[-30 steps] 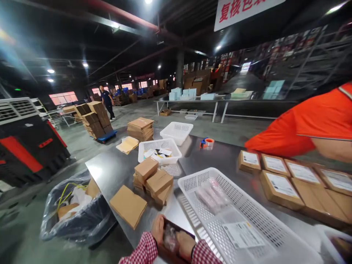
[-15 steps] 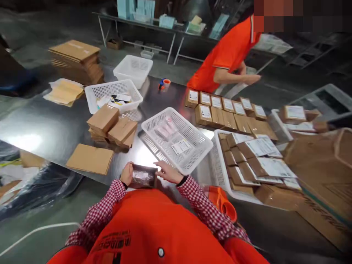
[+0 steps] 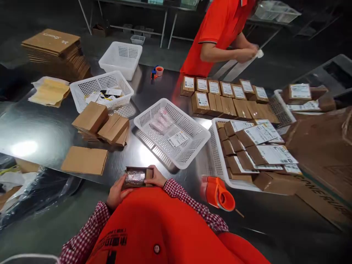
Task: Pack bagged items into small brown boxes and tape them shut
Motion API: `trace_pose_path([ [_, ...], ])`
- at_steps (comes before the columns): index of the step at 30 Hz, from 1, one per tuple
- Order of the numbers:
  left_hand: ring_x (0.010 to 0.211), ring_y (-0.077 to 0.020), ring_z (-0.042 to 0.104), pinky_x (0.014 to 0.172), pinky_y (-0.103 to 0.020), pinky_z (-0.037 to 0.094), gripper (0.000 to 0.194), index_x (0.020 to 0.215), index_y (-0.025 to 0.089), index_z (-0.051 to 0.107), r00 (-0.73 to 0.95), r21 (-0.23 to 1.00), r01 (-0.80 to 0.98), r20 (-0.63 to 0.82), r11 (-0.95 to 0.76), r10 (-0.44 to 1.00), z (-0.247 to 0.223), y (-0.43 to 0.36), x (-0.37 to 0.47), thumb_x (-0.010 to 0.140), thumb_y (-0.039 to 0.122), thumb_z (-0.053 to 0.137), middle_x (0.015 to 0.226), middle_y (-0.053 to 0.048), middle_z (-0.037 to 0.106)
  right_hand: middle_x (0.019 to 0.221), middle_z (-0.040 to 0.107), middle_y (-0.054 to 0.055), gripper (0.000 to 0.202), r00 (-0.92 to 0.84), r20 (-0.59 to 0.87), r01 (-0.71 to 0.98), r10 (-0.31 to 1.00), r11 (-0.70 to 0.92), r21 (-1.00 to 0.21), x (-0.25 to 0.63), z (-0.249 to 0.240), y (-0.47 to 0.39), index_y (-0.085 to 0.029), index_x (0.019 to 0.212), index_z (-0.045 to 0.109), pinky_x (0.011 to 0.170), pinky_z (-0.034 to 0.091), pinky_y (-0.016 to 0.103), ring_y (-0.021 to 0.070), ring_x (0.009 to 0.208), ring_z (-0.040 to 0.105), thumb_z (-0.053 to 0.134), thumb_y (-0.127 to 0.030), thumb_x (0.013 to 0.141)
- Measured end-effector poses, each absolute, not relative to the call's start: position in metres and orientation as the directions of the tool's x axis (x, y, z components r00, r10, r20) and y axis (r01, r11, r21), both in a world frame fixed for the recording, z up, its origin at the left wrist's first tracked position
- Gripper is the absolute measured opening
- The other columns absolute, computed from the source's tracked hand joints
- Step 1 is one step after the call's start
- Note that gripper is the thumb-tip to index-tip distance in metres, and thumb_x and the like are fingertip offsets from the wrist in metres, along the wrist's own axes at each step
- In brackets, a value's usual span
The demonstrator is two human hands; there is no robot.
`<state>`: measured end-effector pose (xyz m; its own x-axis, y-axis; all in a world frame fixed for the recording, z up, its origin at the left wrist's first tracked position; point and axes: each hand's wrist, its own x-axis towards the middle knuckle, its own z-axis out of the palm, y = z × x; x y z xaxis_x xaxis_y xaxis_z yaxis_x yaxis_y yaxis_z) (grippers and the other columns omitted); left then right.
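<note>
At the table's near edge, against my body, is a small open cardboard box (image 3: 150, 172) with a bubble-wrapped item (image 3: 135, 177) lying inside. My left hand (image 3: 117, 191) grips the box's left end, fingers along its side. My right hand (image 3: 156, 176) closes on the right end, thumb at the inner edge and fingers behind. Just beyond stands a white perforated basket (image 3: 189, 161) holding a pinkish bubble-wrapped pack (image 3: 161, 121) and a printed label (image 3: 178, 139). Flat folded cardboard (image 3: 84, 160) lies left of my hands.
An orange tape dispenser (image 3: 220, 194) sits at my right, beside a basket (image 3: 217, 154) piled with labelled boxes (image 3: 275, 154). Rows of small boxes (image 3: 202, 102) stand behind. Stacked cartons (image 3: 93, 117) and another basket (image 3: 101, 79) are left. A co-worker (image 3: 217, 33) stands across the table.
My right hand has moved from reaching over the box's right side to gripping its right end. My left hand has shifted lower along the left end. The view has tilted down.
</note>
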<state>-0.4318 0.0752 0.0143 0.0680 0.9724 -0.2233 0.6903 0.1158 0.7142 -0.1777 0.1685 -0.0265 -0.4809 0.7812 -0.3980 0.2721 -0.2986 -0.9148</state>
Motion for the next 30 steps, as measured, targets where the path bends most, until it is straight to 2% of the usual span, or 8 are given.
trace_pose_path([
  [5,0.123,-0.0272,0.055,0.106,-0.042,0.043,0.044,0.127,0.018,0.056,0.297,0.635,0.772,-0.326,-0.025,0.897,0.015,0.094,-0.419,0.083,0.025,0.053,0.127,-0.013,0.063,0.107,0.054,0.008,0.077,-0.440,-0.345,0.507,0.829,-0.088,-0.858,-0.185,-0.039,0.165,-0.017,0.116,0.041,0.086,0.048,0.045,0.0260,0.097,0.057,0.081,-0.044,0.057],
  [9,0.103,-0.0255,0.065,0.083,-0.038,0.055,0.063,0.145,0.022,0.035,0.107,0.498,0.863,-0.345,0.085,0.933,0.033,0.110,-0.416,0.086,0.030,0.056,0.126,-0.014,0.057,0.112,0.056,0.010,0.068,-0.495,-0.348,0.532,0.797,-0.039,-0.846,-0.179,-0.036,0.167,-0.016,0.120,0.044,0.088,0.049,0.044,0.0258,0.099,0.058,0.077,-0.038,0.065],
  [12,0.107,-0.0291,0.062,0.075,-0.039,0.057,0.057,0.136,0.025,0.046,-0.016,0.415,0.899,-0.288,0.140,0.957,0.035,0.111,-0.419,0.082,0.035,0.062,0.130,-0.015,0.047,0.122,0.057,0.011,0.054,-0.565,-0.308,0.502,0.765,0.023,-0.865,-0.168,-0.026,0.168,-0.018,0.128,0.046,0.094,0.048,0.042,0.0237,0.106,0.059,0.065,-0.029,0.078],
  [18,0.126,-0.0289,0.052,0.104,-0.042,0.045,0.022,0.093,0.021,0.060,-0.096,0.693,0.702,-0.138,0.166,0.986,-0.008,0.098,-0.422,0.079,0.037,0.058,0.135,-0.013,0.050,0.154,0.032,0.009,0.042,-0.686,-0.203,0.512,0.699,0.265,-0.817,-0.154,-0.013,0.161,-0.024,0.136,0.051,0.108,0.039,0.040,0.0228,0.128,0.048,0.042,-0.024,0.094],
  [23,0.129,-0.0318,0.049,0.108,-0.045,0.041,0.030,0.083,0.025,0.051,-0.265,0.719,0.546,-0.338,0.429,0.903,-0.025,0.091,-0.414,0.079,0.052,0.041,0.133,-0.012,0.056,0.153,0.033,0.010,0.039,-0.648,-0.217,0.559,0.730,0.263,-0.786,-0.151,-0.013,0.140,-0.024,0.131,0.056,0.105,0.043,0.038,0.0225,0.126,0.051,0.045,-0.028,0.094],
  [25,0.129,-0.0323,0.049,0.108,-0.046,0.040,0.038,0.090,0.026,0.049,-0.296,0.679,0.568,-0.358,0.465,0.885,-0.030,0.094,-0.416,0.078,0.059,0.038,0.134,-0.011,0.055,0.142,0.048,0.009,0.035,-0.427,-0.122,0.632,0.896,0.200,-0.748,-0.129,-0.012,0.128,-0.023,0.124,0.061,0.102,0.045,0.034,0.0191,0.119,0.055,0.048,-0.025,0.091],
  [27,0.132,-0.0316,0.046,0.109,-0.045,0.040,0.048,0.109,0.028,0.047,-0.287,0.656,0.621,-0.319,0.429,0.903,-0.035,0.101,-0.420,0.078,0.063,0.038,0.139,-0.008,0.051,0.128,0.057,0.011,0.034,-0.045,-0.013,0.735,0.999,0.024,-0.678,-0.089,-0.008,0.112,-0.019,0.121,0.060,0.103,0.044,0.039,0.0206,0.115,0.055,0.045,-0.022,0.091],
  [30,0.138,-0.0271,0.038,0.113,-0.045,0.035,0.052,0.130,0.042,0.034,-0.164,0.658,0.696,-0.243,0.287,0.956,-0.034,0.111,-0.423,0.082,0.060,0.038,0.145,0.004,0.045,0.118,0.058,0.018,0.038,0.436,0.024,0.771,0.900,-0.360,-0.525,-0.017,0.007,0.084,-0.012,0.122,0.053,0.101,0.039,0.053,0.0298,0.114,0.051,0.047,-0.025,0.087],
])
